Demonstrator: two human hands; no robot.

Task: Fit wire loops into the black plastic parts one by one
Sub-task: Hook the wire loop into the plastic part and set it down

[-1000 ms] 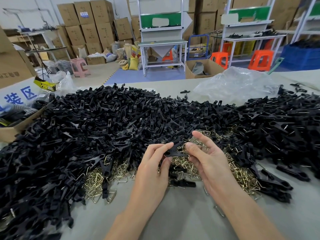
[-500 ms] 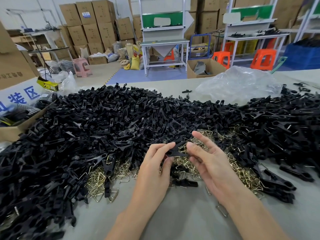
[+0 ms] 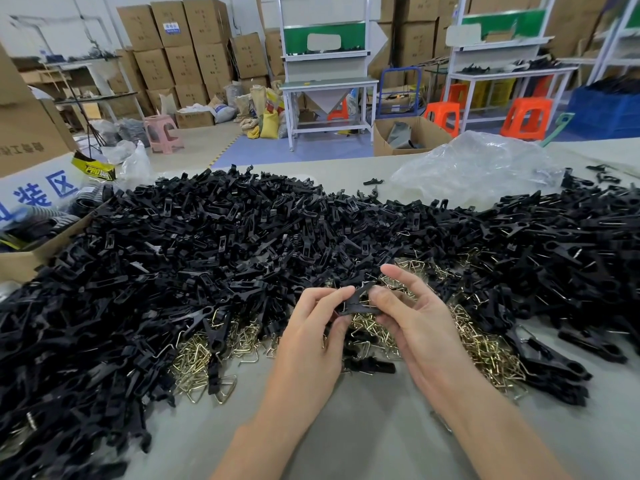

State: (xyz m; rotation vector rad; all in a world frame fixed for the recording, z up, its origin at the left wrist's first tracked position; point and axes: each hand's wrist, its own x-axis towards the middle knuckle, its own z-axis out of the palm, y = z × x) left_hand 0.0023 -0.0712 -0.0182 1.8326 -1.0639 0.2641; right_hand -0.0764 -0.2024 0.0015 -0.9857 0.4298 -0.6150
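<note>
Grey table [image 3: 363, 431] has both forearms reaching in over its near edge. Left hand [image 3: 308, 344] and right hand [image 3: 419, 327] meet above it, each pinching one end of a single black part [image 3: 358, 301] between thumb and fingertips, the right index finger raised. Brass-coloured loops [image 3: 485, 351] lie heaped just under and beside the hands. Black parts [image 3: 207, 237] pile across the table's middle. A clear bag [image 3: 478, 164] sits toward the far right corner.
</note>
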